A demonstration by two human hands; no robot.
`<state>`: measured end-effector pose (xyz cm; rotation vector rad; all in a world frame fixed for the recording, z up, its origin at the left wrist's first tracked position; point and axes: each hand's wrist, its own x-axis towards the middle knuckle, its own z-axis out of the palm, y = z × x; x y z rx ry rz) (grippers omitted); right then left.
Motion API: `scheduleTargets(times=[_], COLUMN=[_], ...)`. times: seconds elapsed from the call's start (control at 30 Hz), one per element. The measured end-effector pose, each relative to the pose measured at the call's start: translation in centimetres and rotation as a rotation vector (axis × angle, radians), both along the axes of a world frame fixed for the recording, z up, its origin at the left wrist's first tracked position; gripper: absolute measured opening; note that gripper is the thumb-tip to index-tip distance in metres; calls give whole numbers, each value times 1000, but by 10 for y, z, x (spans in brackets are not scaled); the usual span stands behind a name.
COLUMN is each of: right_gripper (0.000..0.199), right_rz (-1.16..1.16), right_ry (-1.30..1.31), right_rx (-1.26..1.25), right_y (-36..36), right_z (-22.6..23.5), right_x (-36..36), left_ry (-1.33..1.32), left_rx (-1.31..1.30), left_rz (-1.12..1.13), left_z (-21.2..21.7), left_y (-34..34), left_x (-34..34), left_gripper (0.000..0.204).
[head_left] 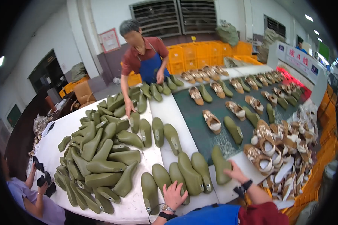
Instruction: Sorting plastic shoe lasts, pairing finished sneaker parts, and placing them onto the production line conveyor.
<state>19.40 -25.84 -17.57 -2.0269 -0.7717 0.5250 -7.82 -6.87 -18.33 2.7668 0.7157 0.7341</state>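
Nearest to the camera, the person's left hand (pixel 174 194) is lying with its fingers spread on the heel end of an olive-green shoe last (pixel 177 176); a watch is sitting on that wrist. This last is standing in a front row of five lasts (pixel 184 176) on the white table (pixel 165 108): one is lying to the left of the fingers, one just beside them, and two bigger ones are lying to the right. The right hand (pixel 236 173), with a dark strap on the wrist, is reaching to a sixth last (pixel 220 165) that is lying apart at the edge of the dark green belt (pixel 199 123); the fingertips are touching its side, but I cannot tell if they are gripping it. Beyond the left fingers, a row of four lasts (pixel 156 132) is lying, and far to the left a big heap of lasts (pixel 97 157) is piled, too many to count. Just right of the right fingers, a pile of brown strap sandals (pixel 278 150) is crowding the belt's side. Farther on the belt, single sandals and lasts are lying in pairs. Across the table, a person in a blue apron (pixel 148 62) is pressing one hand on the lasts, and at the lower left another person's hand (pixel 41 185) is holding black pieces.
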Motion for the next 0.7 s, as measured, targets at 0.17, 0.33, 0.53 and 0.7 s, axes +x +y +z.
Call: scheduleTargets(times=[0.17,0.33,0.53,0.7], right_gripper=[60,64,64,73], right_rz=[10,-97,229,273], right_ry=[299,-418,-570,-413], right_rx=[405,72,-499,-544], right_y=[33,100,153,161], right_z=[33,72,5,-49], right_x=[72,110,97,99], left_ry=[42,82,105,110], left_rx=[6,-52,-59,-63], left_rz=[1,10,11,26], left_z=[-2,2,10,6], left_y=[-1,-2,-1,-1], left_x=[3,5,10,9], left_gripper=[43,43,43,43])
